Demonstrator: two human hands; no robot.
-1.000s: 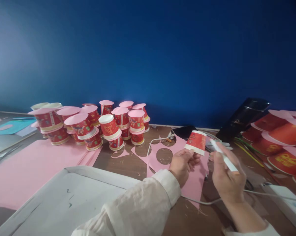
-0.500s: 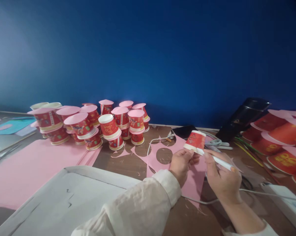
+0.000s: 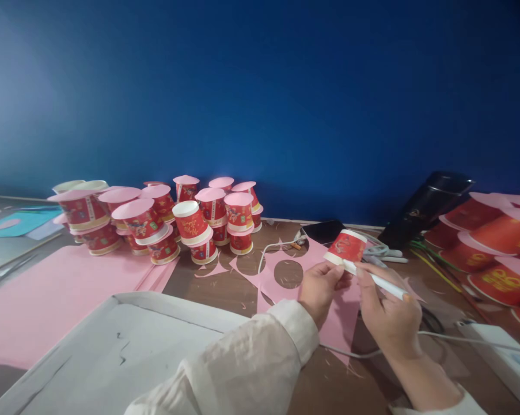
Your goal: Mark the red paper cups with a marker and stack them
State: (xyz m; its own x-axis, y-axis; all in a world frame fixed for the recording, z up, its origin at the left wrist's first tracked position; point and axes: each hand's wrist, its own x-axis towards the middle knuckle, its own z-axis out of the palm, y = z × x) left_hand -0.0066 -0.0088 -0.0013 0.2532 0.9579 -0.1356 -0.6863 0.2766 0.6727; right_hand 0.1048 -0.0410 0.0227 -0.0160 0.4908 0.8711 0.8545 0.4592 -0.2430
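A red paper cup (image 3: 347, 246) with a white rim is pinched near its lower edge by my left hand (image 3: 322, 286), tilted a little above the table. My right hand (image 3: 391, 308) grips a white glue pen (image 3: 383, 283), whose tip touches or almost touches the cup's lower white band. Whether anything comes out of the tip is too small to see. Beneath both hands lies a pink paper sheet (image 3: 337, 323) with round holes cut from it.
Stacked red cups with pink paper discs (image 3: 139, 219) stand at the left, more red cups (image 3: 501, 282) at the right. A black bottle (image 3: 426, 207) leans by the blue wall. A white cable (image 3: 350, 353), a power strip (image 3: 501, 357) and a white sheet (image 3: 125, 351) lie nearby.
The cup has turned slightly and shifted a little to the right in my left hand. The pen tip has slid a little left along its lower band.
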